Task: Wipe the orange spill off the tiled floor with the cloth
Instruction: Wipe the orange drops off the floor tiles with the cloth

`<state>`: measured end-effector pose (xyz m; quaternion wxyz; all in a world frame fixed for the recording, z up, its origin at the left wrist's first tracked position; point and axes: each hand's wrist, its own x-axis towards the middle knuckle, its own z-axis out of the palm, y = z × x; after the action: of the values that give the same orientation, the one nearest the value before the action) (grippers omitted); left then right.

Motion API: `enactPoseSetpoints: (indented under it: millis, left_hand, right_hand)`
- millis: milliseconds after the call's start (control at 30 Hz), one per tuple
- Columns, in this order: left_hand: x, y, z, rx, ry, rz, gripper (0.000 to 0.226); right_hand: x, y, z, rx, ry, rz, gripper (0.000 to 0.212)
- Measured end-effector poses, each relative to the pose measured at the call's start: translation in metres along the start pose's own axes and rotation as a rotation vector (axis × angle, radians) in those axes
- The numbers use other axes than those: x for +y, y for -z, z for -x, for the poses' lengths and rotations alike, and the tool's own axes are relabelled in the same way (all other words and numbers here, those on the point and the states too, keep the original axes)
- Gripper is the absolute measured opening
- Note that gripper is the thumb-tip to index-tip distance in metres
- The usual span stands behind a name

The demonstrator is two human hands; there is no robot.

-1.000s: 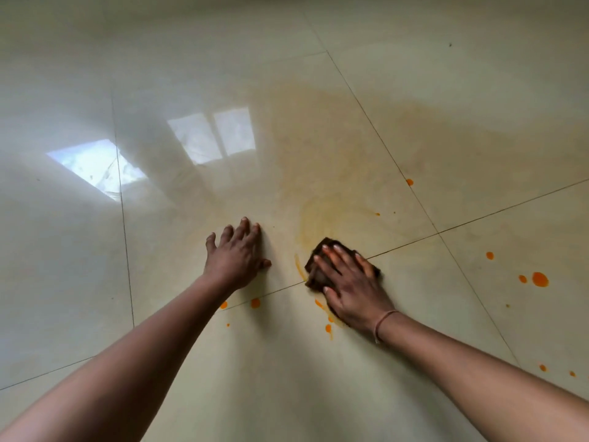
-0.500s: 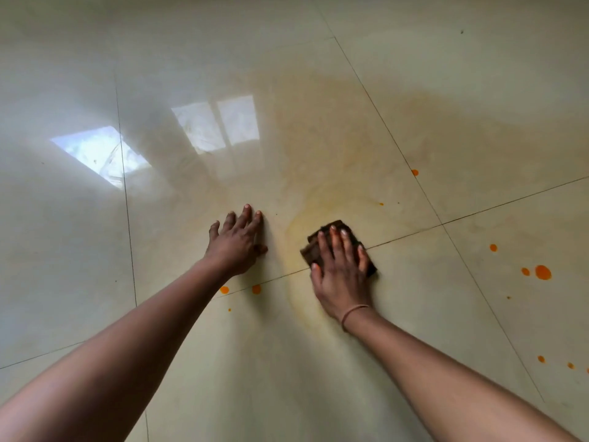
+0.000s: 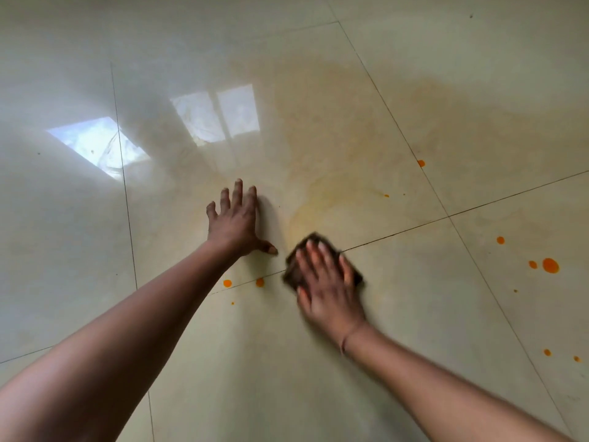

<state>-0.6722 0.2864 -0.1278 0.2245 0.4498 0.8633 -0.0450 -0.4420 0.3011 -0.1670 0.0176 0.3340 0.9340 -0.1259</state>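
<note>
My right hand [image 3: 328,285] presses flat on a dark brown cloth [image 3: 291,272] on the glossy cream tiled floor [image 3: 414,314], blurred by motion. Most of the cloth is hidden under my fingers. My left hand [image 3: 234,221] lies palm down on the floor just to the left, fingers spread, holding nothing. Two orange drops [image 3: 259,282] sit on the grout line left of the cloth. More orange drops [image 3: 550,265] lie at the right. A pale orange smear [image 3: 322,199] spreads beyond the cloth.
A wide faint orange film [image 3: 398,100] stretches across the far tiles. Window reflections [image 3: 216,113] shine on the floor at the left and centre. Dark grout lines [image 3: 398,232] cross between the tiles. Small orange specks [image 3: 547,352] dot the lower right.
My right hand has slid the cloth back toward me and a little left along the grout line. The orange streaks by the cloth a second ago are gone. My left hand stays planted.
</note>
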Motion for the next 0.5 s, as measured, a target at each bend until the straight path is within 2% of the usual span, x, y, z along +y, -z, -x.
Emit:
enactPoseSetpoints:
  millis: [67,167,267,333,367,400,500]
  left_hand:
    - [0.004,0.011,-0.008,-0.094,0.039,0.025,0.152]
    - [0.016,0.021,-0.02,-0.207,0.079,0.063,0.154]
    - [0.02,0.019,-0.026,-0.24,0.109,0.118,0.155]
    - [0.019,0.018,-0.027,-0.235,0.106,0.138,0.154]
    - [0.02,0.018,-0.027,-0.236,0.105,0.15,0.153]
    - [0.02,0.019,-0.027,-0.238,0.107,0.162,0.152]
    - [0.022,0.021,-0.025,-0.238,0.109,0.181,0.148]
  right_hand:
    - [-0.006,-0.004,0.043,-0.033,0.138,-0.003,0.071]
    - [0.005,0.002,-0.013,-0.063,0.231,0.009,0.068]
    - [0.014,0.022,-0.11,-0.02,-0.026,0.02,0.066]
    - [0.017,0.023,-0.13,-0.008,-0.155,0.006,0.066]
    - [0.017,0.021,-0.12,-0.014,-0.117,0.009,0.067]
    - [0.019,0.019,-0.101,-0.037,-0.003,0.036,0.067]
    - [0.056,0.024,-0.062,-0.135,0.417,0.103,0.069]
